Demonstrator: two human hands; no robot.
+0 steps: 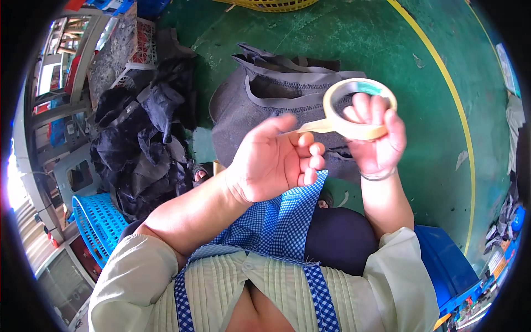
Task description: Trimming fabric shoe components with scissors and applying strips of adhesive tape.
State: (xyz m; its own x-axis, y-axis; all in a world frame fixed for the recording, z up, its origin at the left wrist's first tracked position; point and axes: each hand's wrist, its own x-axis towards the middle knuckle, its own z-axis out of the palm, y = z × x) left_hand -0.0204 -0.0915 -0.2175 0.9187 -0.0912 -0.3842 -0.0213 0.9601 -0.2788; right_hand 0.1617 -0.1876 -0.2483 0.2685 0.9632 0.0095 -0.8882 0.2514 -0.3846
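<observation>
One roll of pale tape [359, 109] sits in your right hand [377, 141], fingers passed through its core and curled around the ring, above your lap. Your left hand [274, 160], just left of the roll, pinches the loose tape end between thumb and bent fingers, the strip stretched taut between them; the exact grip is partly hidden, so it may be thumb against forefinger. Beyond the roll lies a grey fabric piece [265, 105] on the green floor [354, 39]. Far left of the roll sit a dark cloth heap [144, 144] and a blue basket [97, 221].
</observation>
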